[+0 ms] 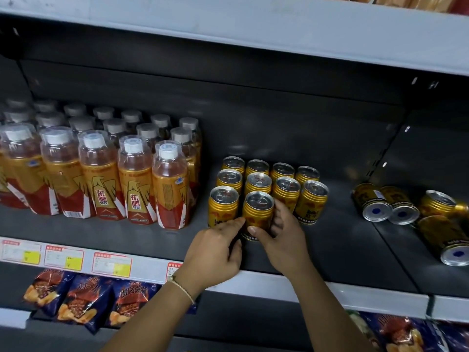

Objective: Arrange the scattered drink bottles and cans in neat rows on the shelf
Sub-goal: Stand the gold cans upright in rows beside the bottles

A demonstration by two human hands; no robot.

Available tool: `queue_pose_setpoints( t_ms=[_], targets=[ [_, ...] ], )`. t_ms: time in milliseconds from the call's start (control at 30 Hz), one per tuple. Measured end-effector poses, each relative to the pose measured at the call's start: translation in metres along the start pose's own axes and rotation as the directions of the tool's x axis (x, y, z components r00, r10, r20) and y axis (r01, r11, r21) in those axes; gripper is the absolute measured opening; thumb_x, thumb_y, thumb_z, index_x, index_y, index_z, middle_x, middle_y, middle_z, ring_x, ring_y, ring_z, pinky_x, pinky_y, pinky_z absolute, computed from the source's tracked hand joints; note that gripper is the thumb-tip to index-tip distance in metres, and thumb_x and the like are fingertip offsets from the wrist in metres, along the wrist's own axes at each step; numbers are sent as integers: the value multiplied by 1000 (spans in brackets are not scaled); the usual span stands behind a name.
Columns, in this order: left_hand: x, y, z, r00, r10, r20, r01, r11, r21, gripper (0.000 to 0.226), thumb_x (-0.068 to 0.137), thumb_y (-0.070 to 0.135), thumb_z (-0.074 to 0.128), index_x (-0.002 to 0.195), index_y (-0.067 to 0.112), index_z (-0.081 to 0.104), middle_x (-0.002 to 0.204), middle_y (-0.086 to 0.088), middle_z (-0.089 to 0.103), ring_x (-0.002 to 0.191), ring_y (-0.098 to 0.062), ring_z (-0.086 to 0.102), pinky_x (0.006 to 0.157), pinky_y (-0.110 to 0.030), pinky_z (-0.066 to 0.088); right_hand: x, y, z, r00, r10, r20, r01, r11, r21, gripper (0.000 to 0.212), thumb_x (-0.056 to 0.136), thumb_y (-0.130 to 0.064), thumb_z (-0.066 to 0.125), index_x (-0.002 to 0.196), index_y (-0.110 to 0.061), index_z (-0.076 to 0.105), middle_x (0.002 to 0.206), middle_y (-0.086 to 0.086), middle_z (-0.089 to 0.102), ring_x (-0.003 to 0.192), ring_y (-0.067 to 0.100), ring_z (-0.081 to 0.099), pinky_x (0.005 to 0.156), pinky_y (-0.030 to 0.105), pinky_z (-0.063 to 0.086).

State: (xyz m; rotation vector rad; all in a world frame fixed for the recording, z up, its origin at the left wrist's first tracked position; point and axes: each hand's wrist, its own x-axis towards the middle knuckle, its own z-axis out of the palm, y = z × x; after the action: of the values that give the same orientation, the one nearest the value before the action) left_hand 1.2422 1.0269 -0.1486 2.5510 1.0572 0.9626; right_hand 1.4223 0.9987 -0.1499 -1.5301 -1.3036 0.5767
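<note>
1. A dark shelf [342, 245] is seen across the middle of the frame, with a pale front edge below it.
2. A gold can [257, 212] is held upright near the middle of the frame, at the front of a block of cans.
3. The can is gripped by the right hand [281, 240]; its thumb is pressed on the front of the can and its fingers are curled round the right side.
4. The can's lower left side is touched by the fingertips of the left hand [215, 252]; the fingers are bent only a little and are not wrapped round it (a thin bracelet [181, 288] is worn on that wrist).
5. The standing cans [269, 179] are set in neat rows behind and beside the held can, tops up.
6. At the right of the frame, loose cans [396, 204] are seen lying on their sides, well apart from the block.
7. At the left of the frame, bottles [101, 168] with white caps and red and gold labels are lined up in rows.
8. Price tags [63, 257] are stuck along the shelf's front edge at the lower left.
9. Below the shelf, dark blue snack bags [81, 301] are seen.
</note>
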Motion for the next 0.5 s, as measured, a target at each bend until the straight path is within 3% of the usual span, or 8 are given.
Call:
queue_pose_setpoints(
  t_ms=[133, 333, 500],
  targets=[
    [0, -1, 2, 1000, -24, -4, 24, 1000, -12, 54, 83, 30, 55, 136, 19, 52, 124, 1, 65, 95, -15, 65, 83, -19, 45, 0, -1, 0, 1000, 13, -2, -13, 1000, 13, 77, 78, -24, 84, 141, -39, 43, 141, -12, 54, 127, 6, 54, 107, 36, 48],
    [0, -4, 4, 1000, -17, -19, 16, 1000, -27, 54, 83, 31, 53, 136, 20, 52, 124, 1, 64, 105, -17, 63, 87, -29, 53, 1, -1, 1, 1000, 18, 6, -18, 1000, 12, 73, 79, -25, 83, 139, -39, 45, 138, -15, 57, 124, 3, 56, 99, 20, 47],
    [0, -4, 5, 999, -8, -33, 7, 1000, -21, 54, 83, 33, 53, 136, 20, 52, 126, 1, 64, 108, -17, 62, 89, -28, 52, 1, -1, 1, 1000, 16, 7, -16, 1000, 0, 74, 80, -26, 82, 143, -36, 43, 140, -14, 56, 127, 5, 54, 105, 30, 48]
  ],
)
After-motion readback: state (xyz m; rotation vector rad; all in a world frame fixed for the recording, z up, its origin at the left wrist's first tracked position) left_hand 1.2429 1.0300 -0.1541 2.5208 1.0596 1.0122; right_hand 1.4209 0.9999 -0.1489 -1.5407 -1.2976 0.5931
